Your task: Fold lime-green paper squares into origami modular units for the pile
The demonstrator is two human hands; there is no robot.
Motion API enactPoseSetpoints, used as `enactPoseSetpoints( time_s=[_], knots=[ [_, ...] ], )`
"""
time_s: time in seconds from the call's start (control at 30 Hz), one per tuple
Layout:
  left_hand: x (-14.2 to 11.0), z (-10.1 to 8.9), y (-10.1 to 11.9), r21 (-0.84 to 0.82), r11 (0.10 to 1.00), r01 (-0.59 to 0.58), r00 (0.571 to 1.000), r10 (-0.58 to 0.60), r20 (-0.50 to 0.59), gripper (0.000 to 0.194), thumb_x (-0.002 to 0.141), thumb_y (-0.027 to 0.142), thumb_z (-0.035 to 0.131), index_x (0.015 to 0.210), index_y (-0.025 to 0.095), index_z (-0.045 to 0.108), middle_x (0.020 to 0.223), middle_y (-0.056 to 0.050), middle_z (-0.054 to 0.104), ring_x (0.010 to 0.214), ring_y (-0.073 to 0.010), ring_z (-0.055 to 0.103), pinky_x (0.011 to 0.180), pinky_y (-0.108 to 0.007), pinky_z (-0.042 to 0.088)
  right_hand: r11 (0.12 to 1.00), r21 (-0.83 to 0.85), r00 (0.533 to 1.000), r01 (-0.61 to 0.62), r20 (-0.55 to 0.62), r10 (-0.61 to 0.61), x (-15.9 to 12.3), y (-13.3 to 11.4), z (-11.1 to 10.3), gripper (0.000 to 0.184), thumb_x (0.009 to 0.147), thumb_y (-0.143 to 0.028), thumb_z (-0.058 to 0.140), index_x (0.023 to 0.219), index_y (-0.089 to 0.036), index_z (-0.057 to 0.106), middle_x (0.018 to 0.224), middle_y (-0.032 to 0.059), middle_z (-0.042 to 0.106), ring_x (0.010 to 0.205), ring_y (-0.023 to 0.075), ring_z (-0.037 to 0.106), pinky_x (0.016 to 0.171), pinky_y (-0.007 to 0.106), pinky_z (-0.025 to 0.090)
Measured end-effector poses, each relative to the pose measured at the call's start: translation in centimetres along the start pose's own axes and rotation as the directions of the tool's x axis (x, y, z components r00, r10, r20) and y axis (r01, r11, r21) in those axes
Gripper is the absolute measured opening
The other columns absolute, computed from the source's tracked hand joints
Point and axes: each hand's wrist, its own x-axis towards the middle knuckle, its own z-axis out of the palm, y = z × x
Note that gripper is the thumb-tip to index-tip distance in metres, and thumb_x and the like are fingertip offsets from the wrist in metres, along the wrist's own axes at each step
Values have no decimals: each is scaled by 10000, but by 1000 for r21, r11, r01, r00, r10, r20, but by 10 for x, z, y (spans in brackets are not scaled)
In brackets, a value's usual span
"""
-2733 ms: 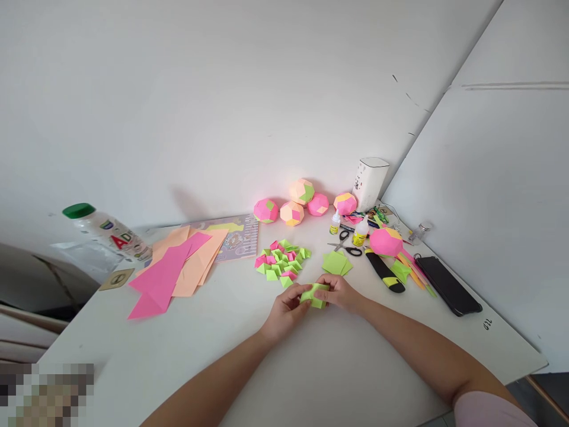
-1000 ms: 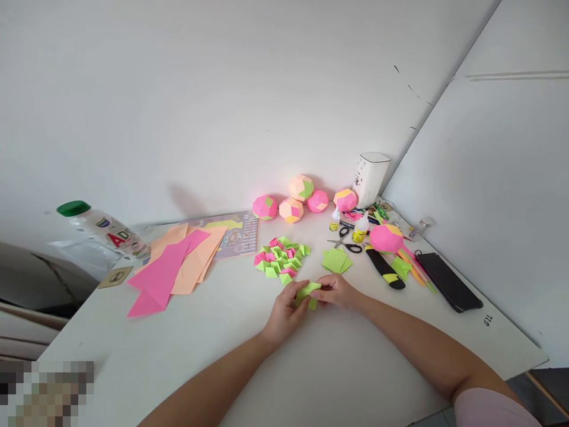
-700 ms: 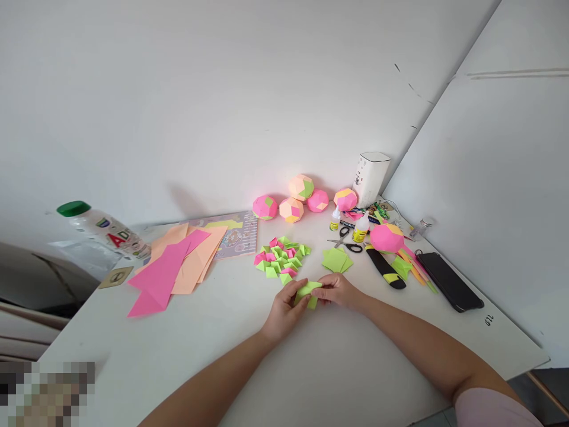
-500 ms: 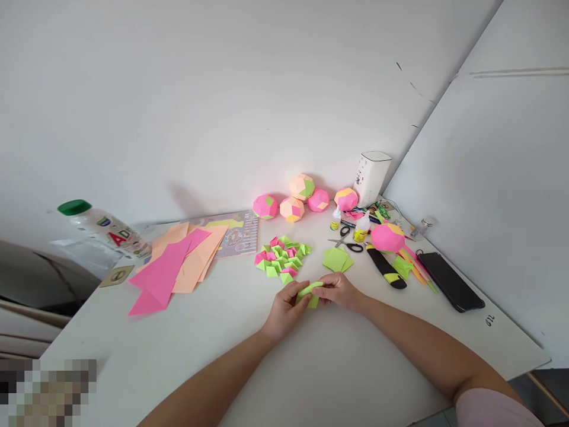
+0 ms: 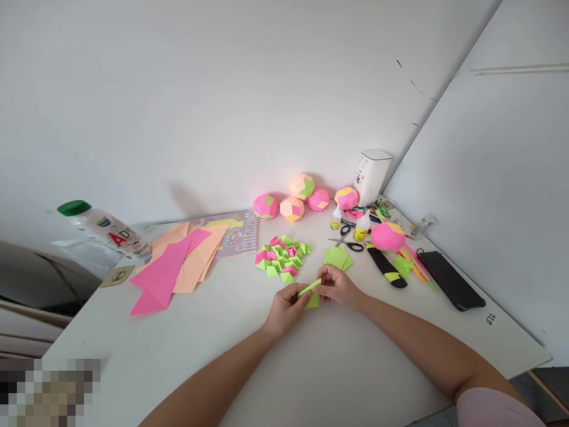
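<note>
Between my two hands is a small green sheet of paper (image 5: 313, 300), partly folded, with a narrow raised flap along its upper edge. My left hand (image 5: 287, 305) is closed on its left side, thumb in front. My right hand (image 5: 339, 289) pinches the right end of the flap; some fingertips are hidden behind the paper. Just beyond my right hand lie flat green paper squares (image 5: 336, 257). A pile of small folded green and pink paper pieces (image 5: 281, 259) lies beyond my left hand.
Several faceted paper balls (image 5: 292, 209) sit along the wall. To the right are scissors (image 5: 344, 238), glue bottles (image 5: 361, 228), a black-and-yellow cutter (image 5: 386, 266) and a black phone (image 5: 451, 280). At left, large pink paper (image 5: 171, 274) lies near a green-capped bottle (image 5: 106, 228).
The green paper was held flatter earlier; its upper part has since been folded over into a narrow flap. My right fingers have risen slightly. Both hands keep hold of the paper.
</note>
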Motion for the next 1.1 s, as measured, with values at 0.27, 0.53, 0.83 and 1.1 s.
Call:
enactPoseSetpoints(
  time_s=[0.27, 0.53, 0.83, 1.1],
  knots=[
    [0, -1, 4, 60, 998, -23, 1000, 22, 11, 286, 794, 386, 557, 914, 173, 704, 767, -45, 642, 695, -155, 549, 623, -240, 431, 999, -16, 999, 37, 27, -37, 2, 2, -3, 290, 659, -400, 715, 781, -148, 638, 544, -24, 568, 462, 104, 526, 438, 224, 419],
    [0, 0, 1, 21, 1000, -2, 1000, 2, 17, 311, 782, 405, 567, 901, 149, 697, 753, -52, 638, 665, -149, 534, 595, -243, 417, 998, -23, 998, 62, 14, -61, 1, 0, -2, 280, 672, -410, 699, 725, -139, 659, 552, -13, 567, 475, 103, 515, 440, 222, 403],
    [0, 0, -1, 25, 1000, 4, 1000, -4, -3, 268, 773, 386, 575, 815, 140, 672, 725, -36, 604, 643, -132, 509, 575, -229, 404, 998, 64, 1000, 27, -2, -27, 2, 2, -5, 247, 668, -360, 714, 745, -136, 642, 516, -21, 578, 451, 94, 514, 440, 213, 404],
    [0, -1, 0, 60, 998, -23, 999, 22, 25, 229, 802, 347, 546, 829, 150, 660, 740, -26, 581, 662, -127, 496, 589, -219, 396, 991, 133, 999, 9, 29, -13, 5, 1, -8, 184, 666, -293, 725, 739, -136, 662, 514, -17, 595, 449, 91, 520, 443, 208, 407]
  ],
)
